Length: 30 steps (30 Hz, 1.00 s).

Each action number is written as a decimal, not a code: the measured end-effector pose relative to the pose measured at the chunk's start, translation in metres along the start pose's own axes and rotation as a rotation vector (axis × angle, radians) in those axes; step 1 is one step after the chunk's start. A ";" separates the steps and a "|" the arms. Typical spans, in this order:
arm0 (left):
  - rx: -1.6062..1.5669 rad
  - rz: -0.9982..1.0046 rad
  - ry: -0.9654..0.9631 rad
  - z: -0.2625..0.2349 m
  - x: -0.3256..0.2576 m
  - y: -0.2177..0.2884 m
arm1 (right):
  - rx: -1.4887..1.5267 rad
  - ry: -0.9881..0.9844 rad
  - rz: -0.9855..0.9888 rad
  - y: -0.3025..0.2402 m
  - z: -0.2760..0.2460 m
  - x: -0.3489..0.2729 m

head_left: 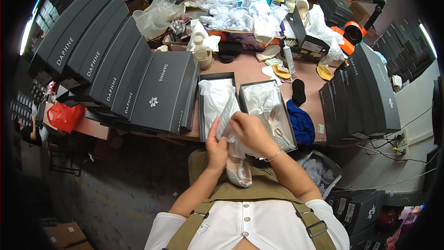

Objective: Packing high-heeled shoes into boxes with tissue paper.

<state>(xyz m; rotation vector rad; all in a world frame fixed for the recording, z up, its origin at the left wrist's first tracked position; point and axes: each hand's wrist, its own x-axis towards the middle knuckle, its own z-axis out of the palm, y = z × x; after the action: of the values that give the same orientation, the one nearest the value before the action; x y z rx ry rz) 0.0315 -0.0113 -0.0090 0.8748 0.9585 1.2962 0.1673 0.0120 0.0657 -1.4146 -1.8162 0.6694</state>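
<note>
"What do the hands have?"

"The left hand [215, 152] is curled around white tissue paper [237, 148]. A silvery shoe [239, 176] hangs just below it, partly covered. Whether those fingers grip the shoe itself or only the paper, I can't tell."

"And the other?"

"The right hand [252, 132], just beside and slightly farther out, has its bent fingers closed on the same paper."

"What crowds them?"

"Right beyond the left hand is an open dark box [201, 120] lined with tissue. A second open box [292, 134] lies beyond and to the right of the right hand, with a light-coloured shoe [280, 134] inside; the right hand partly covers its near corner."

"Farther to the sides?"

"Left of the left hand, rows of closed dark boxes [159, 92] block that side of the desk [249, 69]. Well to the right of the right hand stands another stack [367, 97]. Between that stack and the hand lie a blue cloth [300, 122] and a small black cloth item [299, 92]."

"Straight ahead?"

"Well beyond both hands, a heap of crumpled white paper [245, 11] fills the desk's far side. A bottle [200, 48] stands nearer, beyond the left hand."
</note>
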 end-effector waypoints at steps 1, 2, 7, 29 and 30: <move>-0.025 0.021 0.036 0.006 -0.007 -0.004 | -0.109 -0.042 -0.025 -0.002 0.007 -0.003; -0.148 -0.035 0.046 0.009 -0.015 -0.008 | -0.191 -0.105 -0.013 0.002 0.018 -0.010; -0.570 -0.349 -0.127 -0.019 -0.004 0.001 | -0.432 -0.285 -0.178 -0.012 0.027 -0.049; 0.099 -0.283 -0.439 -0.040 0.023 0.011 | -0.176 -0.237 -0.092 0.017 0.008 -0.074; 0.100 -0.289 -0.438 -0.039 0.024 0.014 | -0.220 -0.186 -0.074 0.018 0.012 -0.068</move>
<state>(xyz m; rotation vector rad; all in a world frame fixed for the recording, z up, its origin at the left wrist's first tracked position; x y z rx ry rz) -0.0093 0.0134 -0.0126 1.0044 0.7689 0.7723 0.1771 -0.0489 0.0294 -1.4565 -2.1317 0.5942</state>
